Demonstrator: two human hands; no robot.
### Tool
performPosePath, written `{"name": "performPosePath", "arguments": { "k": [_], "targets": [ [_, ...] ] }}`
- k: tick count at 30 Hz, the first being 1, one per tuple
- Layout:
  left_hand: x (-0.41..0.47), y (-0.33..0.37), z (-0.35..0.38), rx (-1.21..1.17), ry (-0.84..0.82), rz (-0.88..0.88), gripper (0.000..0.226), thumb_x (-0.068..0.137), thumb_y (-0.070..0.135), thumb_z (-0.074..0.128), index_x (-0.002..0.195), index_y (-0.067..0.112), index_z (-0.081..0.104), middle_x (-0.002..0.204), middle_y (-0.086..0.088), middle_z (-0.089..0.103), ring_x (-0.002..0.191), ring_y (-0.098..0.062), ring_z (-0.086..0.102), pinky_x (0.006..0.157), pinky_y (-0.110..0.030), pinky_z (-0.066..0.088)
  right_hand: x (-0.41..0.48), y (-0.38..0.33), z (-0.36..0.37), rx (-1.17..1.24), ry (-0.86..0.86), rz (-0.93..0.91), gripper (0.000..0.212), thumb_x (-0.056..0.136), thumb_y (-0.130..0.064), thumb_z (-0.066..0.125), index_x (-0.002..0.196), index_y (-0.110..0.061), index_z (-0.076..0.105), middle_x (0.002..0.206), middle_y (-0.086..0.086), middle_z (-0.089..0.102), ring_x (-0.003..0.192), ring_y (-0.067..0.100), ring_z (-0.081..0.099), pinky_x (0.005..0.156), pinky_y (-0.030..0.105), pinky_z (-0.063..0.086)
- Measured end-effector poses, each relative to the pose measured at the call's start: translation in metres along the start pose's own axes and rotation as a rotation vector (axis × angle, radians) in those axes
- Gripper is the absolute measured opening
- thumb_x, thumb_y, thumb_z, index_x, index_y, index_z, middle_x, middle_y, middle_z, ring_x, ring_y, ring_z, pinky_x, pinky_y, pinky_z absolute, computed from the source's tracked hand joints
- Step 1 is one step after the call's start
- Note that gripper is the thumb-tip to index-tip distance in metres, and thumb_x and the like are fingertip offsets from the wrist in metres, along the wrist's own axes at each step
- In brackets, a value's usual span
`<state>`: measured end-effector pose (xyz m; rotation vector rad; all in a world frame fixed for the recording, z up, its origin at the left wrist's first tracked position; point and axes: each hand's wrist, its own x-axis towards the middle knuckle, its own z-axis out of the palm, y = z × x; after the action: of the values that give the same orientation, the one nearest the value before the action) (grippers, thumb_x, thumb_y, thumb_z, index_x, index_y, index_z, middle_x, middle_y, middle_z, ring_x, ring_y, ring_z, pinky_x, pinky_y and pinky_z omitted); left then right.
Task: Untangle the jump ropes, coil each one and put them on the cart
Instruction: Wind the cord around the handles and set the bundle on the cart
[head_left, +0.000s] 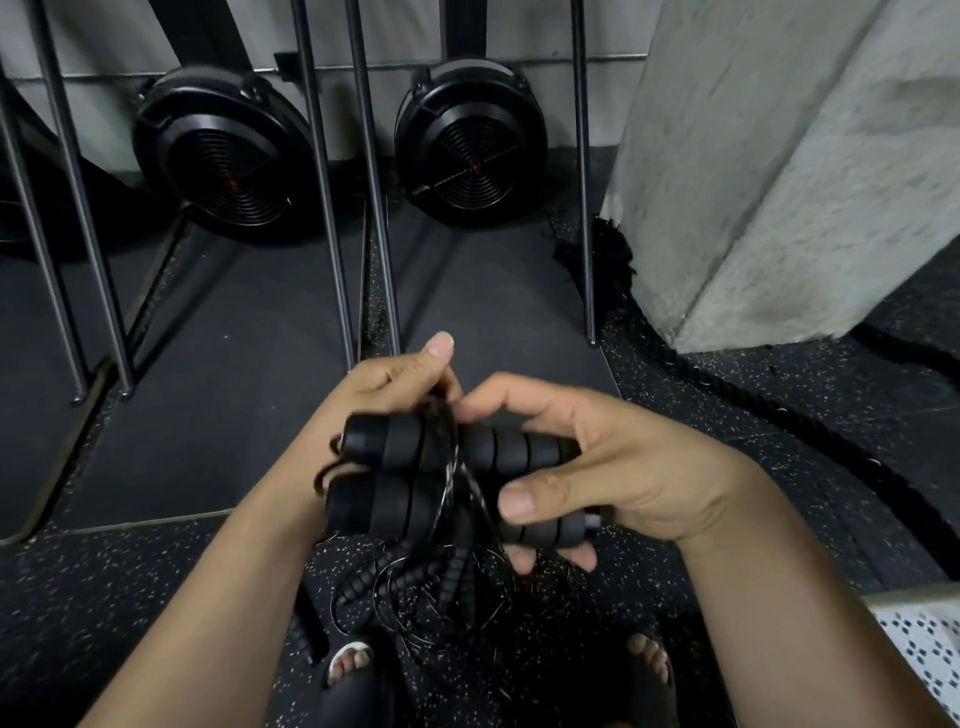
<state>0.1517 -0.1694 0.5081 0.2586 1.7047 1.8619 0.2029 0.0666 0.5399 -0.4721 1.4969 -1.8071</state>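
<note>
Speckled gym floor (156, 597): untangling barely begun.
The right hand (628, 467) clasps the jump ropes (374, 504) by their bunched handles (496, 448); the left hand (382, 397) seemingly pinches their cords (397, 577), dangling knotted; nothing coiled, cart unseen.

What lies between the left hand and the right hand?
In the head view, two black handles lie side by side between the left hand and the right hand, with thin cables crossing them.
</note>
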Motion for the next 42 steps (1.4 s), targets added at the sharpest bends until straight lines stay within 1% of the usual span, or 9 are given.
{"name": "performPosePath", "arguments": {
  "k": [4,6,10,15,23,29,33,39,42],
  "targets": [
    [0.006,-0.019,0.004,0.066,0.269,0.024,0.020,0.082,0.039,0.067,0.071,0.028,0.055,0.051,0.013,0.037,0.045,-0.004,0.032,0.044,-0.020,0.029,0.002,-0.002,-0.005,0.167,0.116,-0.173,0.052,0.092,0.002,0.075,0.138,-0.016,0.058,0.112,0.024,0.065,0.074,0.027,0.069,0.044,0.024,0.048],
    [0.007,-0.017,0.019,0.110,0.288,0.110,0.045,0.103,0.026,0.060,0.058,0.024,0.064,0.054,0.004,0.028,0.051,-0.013,0.021,0.050,-0.028,0.017,0.005,-0.004,-0.003,0.175,0.287,-0.213,0.061,0.086,0.008,0.078,0.139,-0.009,0.054,0.105,0.027,0.067,0.075,0.025,0.068,0.048,0.025,0.047],
    [0.007,-0.011,0.026,0.283,0.205,0.076,0.059,0.113,0.046,0.042,0.088,0.003,0.075,0.057,0.002,0.024,0.048,-0.014,0.021,0.046,-0.026,0.021,0.017,0.001,-0.005,0.134,0.680,-0.285,0.057,0.083,0.010,0.078,0.133,-0.006,0.054,0.102,0.022,0.073,0.078,0.028,0.071,0.056,0.031,0.051],
    [0.007,-0.020,0.027,0.636,0.248,0.115,0.057,0.104,0.064,0.052,0.073,0.018,0.063,0.052,0.009,0.038,0.050,-0.013,0.037,0.056,-0.035,0.035,0.024,0.017,-0.017,-0.229,0.912,-0.188,0.055,0.084,0.002,0.087,0.124,-0.023,0.058,0.119,0.006,0.072,0.088,0.027,0.078,0.064,0.032,0.060],
    [0.003,-0.022,0.018,0.910,0.310,0.177,0.052,0.100,0.051,0.065,0.060,0.022,0.053,0.047,0.002,0.043,0.045,-0.011,0.038,0.048,-0.028,0.032,0.018,0.022,-0.021,-0.462,0.705,0.180,0.053,0.081,0.003,0.085,0.119,-0.027,0.065,0.099,0.004,0.078,0.076,0.024,0.079,0.064,0.035,0.063],
    [0.000,-0.012,0.020,0.822,0.343,0.194,0.044,0.100,0.044,0.070,0.065,0.018,0.066,0.044,0.010,0.046,0.042,-0.006,0.040,0.047,-0.018,0.031,0.010,0.020,-0.008,-0.482,0.170,0.447,0.053,0.084,0.006,0.084,0.126,-0.019,0.061,0.098,0.012,0.080,0.079,0.026,0.076,0.059,0.029,0.056],
    [-0.001,-0.012,0.013,0.627,0.288,0.209,0.046,0.101,0.046,0.067,0.068,0.014,0.067,0.047,0.009,0.041,0.044,-0.005,0.035,0.046,-0.020,0.029,0.003,0.003,0.000,-0.312,-0.047,0.342,0.055,0.087,0.009,0.082,0.129,-0.018,0.060,0.101,0.017,0.077,0.078,0.022,0.073,0.057,0.026,0.055],
    [0.005,-0.015,-0.001,0.309,0.256,0.119,0.047,0.106,0.052,0.059,0.078,0.015,0.065,0.071,-0.004,0.056,0.065,-0.013,0.051,0.064,-0.030,0.042,-0.001,0.000,-0.003,0.044,0.017,-0.036,0.059,0.085,0.019,0.072,0.135,-0.007,0.053,0.104,0.015,0.071,0.074,0.026,0.072,0.052,0.023,0.052],
    [0.001,-0.028,-0.004,0.236,0.311,-0.012,0.044,0.107,0.027,0.064,0.067,0.032,0.045,0.063,0.011,0.036,0.049,0.003,0.050,0.067,-0.010,0.039,0.004,0.001,-0.006,0.192,0.127,-0.178,0.058,0.082,0.015,0.075,0.128,-0.011,0.050,0.104,0.022,0.066,0.074,0.026,0.071,0.052,0.023,0.052]
  ]
}}
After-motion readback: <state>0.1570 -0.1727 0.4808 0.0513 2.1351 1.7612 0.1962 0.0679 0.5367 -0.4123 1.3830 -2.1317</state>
